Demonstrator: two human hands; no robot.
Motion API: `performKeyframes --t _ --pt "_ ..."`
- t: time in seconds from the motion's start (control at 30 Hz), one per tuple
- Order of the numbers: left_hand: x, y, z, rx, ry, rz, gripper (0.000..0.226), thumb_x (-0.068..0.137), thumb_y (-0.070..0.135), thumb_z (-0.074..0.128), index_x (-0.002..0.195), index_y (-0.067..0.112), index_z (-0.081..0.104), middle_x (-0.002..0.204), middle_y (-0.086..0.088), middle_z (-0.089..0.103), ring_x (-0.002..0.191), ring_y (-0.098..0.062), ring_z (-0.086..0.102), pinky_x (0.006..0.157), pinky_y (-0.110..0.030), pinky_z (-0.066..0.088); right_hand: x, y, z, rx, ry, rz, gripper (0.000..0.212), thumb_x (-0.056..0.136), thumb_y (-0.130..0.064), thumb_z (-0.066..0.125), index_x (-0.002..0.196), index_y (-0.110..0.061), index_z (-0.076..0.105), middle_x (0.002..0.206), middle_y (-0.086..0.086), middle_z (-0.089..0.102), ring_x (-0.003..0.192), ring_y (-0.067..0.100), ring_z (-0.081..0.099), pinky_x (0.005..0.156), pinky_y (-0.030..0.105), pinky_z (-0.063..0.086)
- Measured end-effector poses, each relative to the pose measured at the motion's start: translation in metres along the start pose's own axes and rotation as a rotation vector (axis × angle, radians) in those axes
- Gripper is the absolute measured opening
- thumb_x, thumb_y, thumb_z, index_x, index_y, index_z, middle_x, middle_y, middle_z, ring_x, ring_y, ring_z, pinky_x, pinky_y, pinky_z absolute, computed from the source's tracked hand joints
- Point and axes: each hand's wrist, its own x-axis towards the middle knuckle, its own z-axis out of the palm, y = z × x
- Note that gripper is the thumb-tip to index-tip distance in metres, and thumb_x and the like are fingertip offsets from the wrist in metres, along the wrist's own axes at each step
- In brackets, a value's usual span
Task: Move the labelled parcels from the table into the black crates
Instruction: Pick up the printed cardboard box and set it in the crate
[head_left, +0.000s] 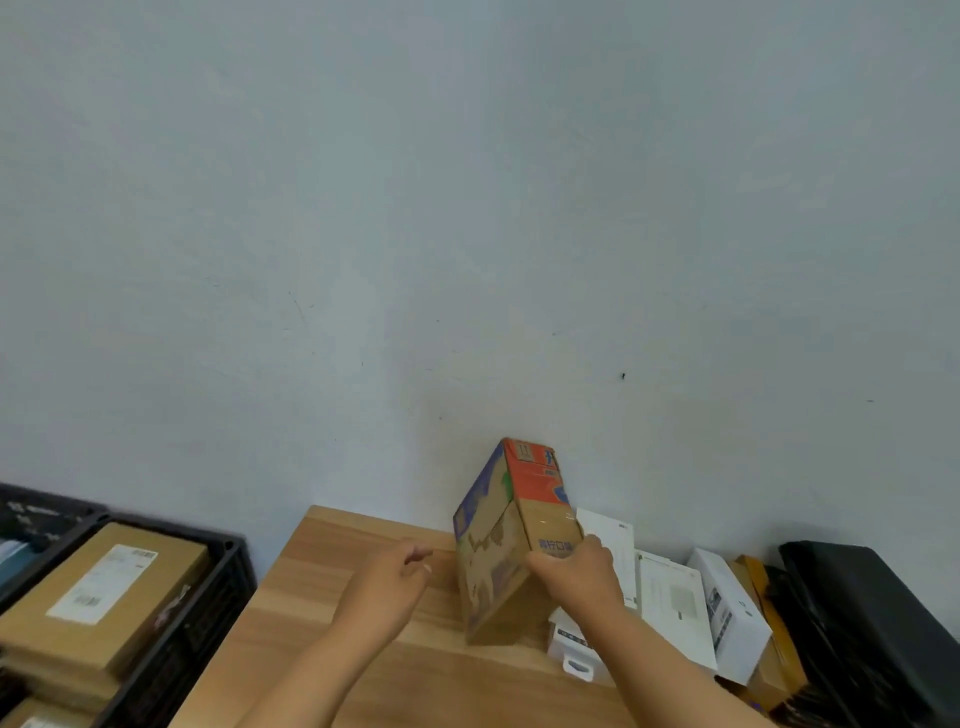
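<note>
A tall printed cardboard box (498, 545) with orange, blue and brown faces stands tilted on the wooden table (332, 561) near the wall. My right hand (576, 577) grips its right edge, fingers curled round the corner. My left hand (389, 577) hovers just left of the box with loosely curled fingers, holding nothing and not touching it. A black crate (218, 587) at the left holds a flat brown parcel (109, 592) with a white label, lying on top of other parcels.
White boxes (675, 603) and brown envelopes (763, 608) are piled on the table right of the tall box. A black bag (872, 618) lies at the far right. A second black crate (36, 514) sits behind the first. A plain wall rises behind the table.
</note>
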Motion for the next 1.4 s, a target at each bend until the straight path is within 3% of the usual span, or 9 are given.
performKeyframes --t 0.23,0.43,0.53,0.63,0.77,0.97,1.13,1.27,1.4 --pt "0.0 0.03 -0.018 0.021 0.052 0.023 0.035 0.093 0.014 0.051 0.127 0.021 0.054 0.135 0.003 0.051 0.123 -0.012 0.047 0.098 -0.026 0.038 -0.023 -0.013 -0.033 0.406 -0.095 -0.108 0.052 0.063 -0.028 0.069 0.11 -0.015 0.05 0.103 0.003 0.061 0.09 0.017 0.062 0.072 0.032 0.055" --pt "0.007 0.055 -0.046 0.054 0.169 -0.017 0.059 0.09 0.025 0.059 0.143 0.014 0.034 0.142 -0.008 0.04 0.128 -0.024 0.042 0.101 -0.035 0.039 -0.036 -0.024 -0.071 0.669 -0.29 -0.227 0.045 0.073 -0.014 0.069 0.116 -0.012 0.057 0.113 0.012 0.065 0.098 0.025 0.066 0.086 0.04 0.056" --pt "0.014 0.065 -0.061 0.038 0.246 -0.062 0.07 0.09 0.029 0.059 0.146 0.008 0.025 0.148 -0.015 0.034 0.133 -0.03 0.038 0.104 -0.042 0.038 -0.043 -0.027 -0.085 0.764 -0.407 -0.318 0.058 0.066 -0.019 0.068 0.122 -0.008 0.057 0.116 0.014 0.066 0.106 0.025 0.065 0.087 0.039 0.055" --pt "0.018 0.078 -0.077 -0.21 0.216 -0.084 0.063 0.093 0.03 0.055 0.146 0.007 0.027 0.143 -0.014 0.042 0.125 -0.029 0.048 0.097 -0.041 0.043 -0.048 -0.031 -0.093 0.85 -0.471 -0.38 0.074 0.058 -0.024 0.073 0.126 -0.008 0.053 0.119 0.017 0.065 0.112 0.029 0.062 0.088 0.04 0.054" --pt "0.011 0.1 -0.094 -0.505 0.188 0.026 0.027 0.097 0.025 0.048 0.121 0.014 0.052 0.111 -0.003 0.065 0.094 -0.015 0.063 0.068 -0.028 0.049 -0.056 -0.036 -0.101 0.9 -0.545 -0.456 0.077 0.061 -0.024 0.07 0.134 -0.009 0.048 0.124 0.017 0.062 0.117 0.03 0.059 0.095 0.042 0.05" --pt "0.0 0.126 -0.111 -0.546 0.264 0.17 0.028 0.096 0.017 0.052 0.123 0.021 0.049 0.113 0.004 0.06 0.1 -0.014 0.059 0.072 -0.027 0.049 -0.07 -0.062 -0.113 0.542 -0.281 -0.499 0.062 0.072 -0.02 0.054 0.132 -0.034 0.051 0.118 -0.003 0.066 0.113 0.018 0.059 0.104 0.039 0.041" --pt "-0.003 0.137 -0.112 -0.512 0.339 0.284 0.04 0.091 0.009 0.059 0.126 0.021 0.046 0.118 0.005 0.053 0.11 -0.013 0.049 0.083 -0.028 0.045 -0.083 -0.087 -0.127 0.392 -0.078 -0.534 0.048 0.095 -0.004 0.041 0.129 -0.038 0.045 0.111 -0.006 0.058 0.096 0.012 0.056 0.072 0.025 0.047" --pt "-0.001 0.14 -0.117 -0.47 0.442 0.324 0.043 0.089 0.0 0.054 0.126 0.023 0.05 0.114 0.0 0.052 0.1 -0.017 0.051 0.071 -0.023 0.043 -0.081 -0.092 -0.132 0.5 -0.07 -0.487 0.038 0.101 -0.013 0.035 0.133 -0.029 0.047 0.112 0.0 0.062 0.097 0.02 0.062 0.081 0.032 0.054" --pt "-0.006 0.14 -0.126 -0.724 0.286 0.315 0.032 0.094 0.0 0.039 0.109 0.016 0.061 0.105 -0.004 0.064 0.096 -0.023 0.06 0.076 -0.026 0.048 -0.08 -0.092 -0.137 0.901 -0.159 -0.395 0.027 0.099 -0.014 0.04 0.11 -0.011 0.065 0.107 0.015 0.065 0.092 0.03 0.064 0.09 0.04 0.052"
